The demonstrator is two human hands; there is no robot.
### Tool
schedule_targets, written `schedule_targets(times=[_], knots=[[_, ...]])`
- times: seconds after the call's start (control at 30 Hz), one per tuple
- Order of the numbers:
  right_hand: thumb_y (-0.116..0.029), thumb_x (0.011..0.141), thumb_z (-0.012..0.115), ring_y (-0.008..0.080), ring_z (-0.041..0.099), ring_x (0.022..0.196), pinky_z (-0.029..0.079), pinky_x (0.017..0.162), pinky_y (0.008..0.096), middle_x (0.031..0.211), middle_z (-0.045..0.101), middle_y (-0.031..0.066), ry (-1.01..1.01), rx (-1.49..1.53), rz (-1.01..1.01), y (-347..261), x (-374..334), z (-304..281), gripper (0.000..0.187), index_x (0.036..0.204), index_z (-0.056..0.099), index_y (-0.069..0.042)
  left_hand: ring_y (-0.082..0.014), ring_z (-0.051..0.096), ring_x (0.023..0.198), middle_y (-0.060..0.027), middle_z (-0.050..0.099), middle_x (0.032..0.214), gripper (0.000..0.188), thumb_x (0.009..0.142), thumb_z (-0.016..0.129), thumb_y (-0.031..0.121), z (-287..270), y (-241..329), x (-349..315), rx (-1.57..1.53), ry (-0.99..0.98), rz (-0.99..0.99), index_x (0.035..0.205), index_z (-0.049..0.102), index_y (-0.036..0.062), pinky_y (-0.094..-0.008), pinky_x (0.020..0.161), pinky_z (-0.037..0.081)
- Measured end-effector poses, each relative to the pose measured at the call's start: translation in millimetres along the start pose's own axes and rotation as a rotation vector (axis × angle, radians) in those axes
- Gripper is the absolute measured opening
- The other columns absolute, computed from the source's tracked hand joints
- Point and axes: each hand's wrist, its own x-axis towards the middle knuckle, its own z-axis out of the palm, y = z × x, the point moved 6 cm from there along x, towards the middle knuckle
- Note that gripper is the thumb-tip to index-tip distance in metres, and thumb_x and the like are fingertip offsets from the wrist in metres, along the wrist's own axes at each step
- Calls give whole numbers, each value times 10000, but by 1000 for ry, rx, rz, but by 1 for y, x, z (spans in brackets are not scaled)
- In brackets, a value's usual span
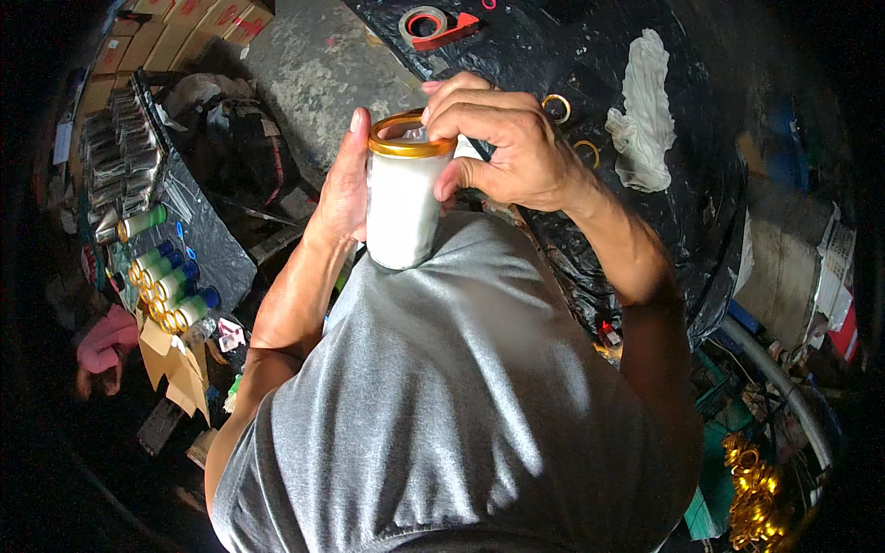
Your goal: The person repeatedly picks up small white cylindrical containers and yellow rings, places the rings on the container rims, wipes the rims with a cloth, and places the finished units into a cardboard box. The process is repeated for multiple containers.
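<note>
A white cylindrical jar [403, 212] stands roughly upright against my grey shirt, with a gold ring [412, 147] around its top. My left hand [347, 189] wraps its left side, thumb pointing up; the other fingers are hidden behind it. From the right, my right hand [502, 138] curls its fingers over the ring's right edge, and its thumb presses near the upper side of the jar. Through the ring, something pale and shiny shows inside the mouth. Two loose gold rings, one upper [556, 109] and one lower [586, 154], lie on the black-covered table beyond my right hand.
On the black table [553, 55] lie a tape roll [423, 26] by a red dispenser and a crumpled white cloth [643, 111]. Several gold-rimmed jars [171, 286] stand at left near an open carton [173, 364]. Gold rings [754, 493] hang bunched at lower right. Another person [106, 346] is at far left.
</note>
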Motion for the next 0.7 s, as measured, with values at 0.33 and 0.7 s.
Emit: schedule_targets(times=[0.33, 0.7], knots=[[-237, 679, 939, 312, 692, 994, 549, 1020, 449, 967, 733, 122, 1, 3, 120, 13, -3, -1, 443, 969, 716, 13, -444, 729, 874, -256, 693, 1148, 968, 955, 413, 833, 8, -2, 6, -87, -59, 34, 1440, 507, 0, -568, 768, 631], [-249, 639, 953, 342, 668, 1016, 527, 1038, 468, 972, 688, 124, -80, 76, 96, 16, 9, -3, 509, 956, 651, 12, -353, 682, 1170, -216, 602, 1409, 987, 942, 504, 806, 4, 12, 6, 177, -15, 77, 1506, 464, -3, -503, 977, 591]])
